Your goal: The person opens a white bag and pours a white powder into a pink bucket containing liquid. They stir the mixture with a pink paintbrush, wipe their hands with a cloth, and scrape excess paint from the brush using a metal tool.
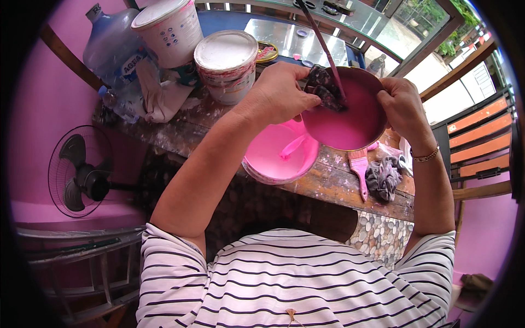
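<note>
My left hand [281, 93] is closed on a dark crumpled rag [322, 86] at the left inner rim of a round container [344, 126] with pink paint in it. My right hand [403, 106] grips that container's right rim, holding it above the workbench. A long pink-stained stick [320, 38] rises from beside the rag. Just below is a bucket [257, 167] of paler pink paint with a pink utensil [293, 146] in it. A pink-smeared brush [359, 169] and a grey crumpled cloth [384, 180] lie on the bench at the right.
The paint-spattered wooden bench [328, 180] holds lidded white buckets [224, 71] and a large water jug [112, 49]. A fan [93, 180] and a ladder [82, 246] stand at left. A metal sheet [279, 33] lies behind; slatted orange panel [478, 142] at right.
</note>
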Demonstrator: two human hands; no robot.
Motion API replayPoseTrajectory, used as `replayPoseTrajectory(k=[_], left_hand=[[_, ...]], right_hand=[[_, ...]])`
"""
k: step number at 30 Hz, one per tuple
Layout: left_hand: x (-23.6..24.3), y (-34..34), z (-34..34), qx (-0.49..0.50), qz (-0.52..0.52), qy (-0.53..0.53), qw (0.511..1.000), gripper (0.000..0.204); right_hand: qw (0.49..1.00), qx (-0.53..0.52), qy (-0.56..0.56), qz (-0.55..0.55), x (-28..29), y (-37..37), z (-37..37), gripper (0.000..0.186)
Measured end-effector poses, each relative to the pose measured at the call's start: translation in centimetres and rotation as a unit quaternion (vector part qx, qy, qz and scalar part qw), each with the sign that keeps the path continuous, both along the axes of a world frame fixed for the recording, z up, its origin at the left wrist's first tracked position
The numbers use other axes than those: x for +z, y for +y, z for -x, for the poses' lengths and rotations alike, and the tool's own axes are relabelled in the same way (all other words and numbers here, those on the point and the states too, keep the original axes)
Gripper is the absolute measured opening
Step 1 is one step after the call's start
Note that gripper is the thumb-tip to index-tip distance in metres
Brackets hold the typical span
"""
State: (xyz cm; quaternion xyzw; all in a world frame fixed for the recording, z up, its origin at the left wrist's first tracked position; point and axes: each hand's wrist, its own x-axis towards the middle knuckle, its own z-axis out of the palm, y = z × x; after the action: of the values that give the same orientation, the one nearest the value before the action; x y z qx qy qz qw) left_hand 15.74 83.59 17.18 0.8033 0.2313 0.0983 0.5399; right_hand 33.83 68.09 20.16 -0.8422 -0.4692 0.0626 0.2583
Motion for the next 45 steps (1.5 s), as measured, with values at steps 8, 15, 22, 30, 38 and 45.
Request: replayPoseTrajectory(k=[8, 15, 22, 30, 38, 45], left_hand=[[-1.1, 0.5, 0.2, 0.005, -0.012, -0.024, 1.0, 0.025], [-1.2, 0.6, 0.1, 0.002, -0.013, -0.028, 1.0, 0.023], [-0.8, -0.2, -1.6, -0.003, -0.037, -0.06, 0.998, 0.027], [-1.6, -0.8, -2.4, 0.067, -0.013, -0.149, 0.987, 0.059], [-6.6, 1.9, 8.7, 0.293, 0.028, -0.2, 0.935, 0.027], [-12.8, -0.2, 16.0, 0.428, 0.114, -0.118, 0.889, 0.023]], right_hand=[[0.999, -0.021, 0.027, 0.023, 0.5, 0.5, 0.7, 0.025], [0.999, 0.02, 0.036, -0.022, -0.2, 0.3, -0.2, 0.024], [0.975, -0.034, 0.218, -0.008, -1.1, -1.2, -3.6, 0.022], [0.909, -0.117, 0.372, -0.145, -5.0, -6.1, -8.3, 0.012], [0.865, -0.23, 0.362, -0.259, -4.3, -15.2, -13.7, 0.008], [0.828, -0.375, 0.267, -0.319, -6.0, -20.8, -19.8, 0.007]])
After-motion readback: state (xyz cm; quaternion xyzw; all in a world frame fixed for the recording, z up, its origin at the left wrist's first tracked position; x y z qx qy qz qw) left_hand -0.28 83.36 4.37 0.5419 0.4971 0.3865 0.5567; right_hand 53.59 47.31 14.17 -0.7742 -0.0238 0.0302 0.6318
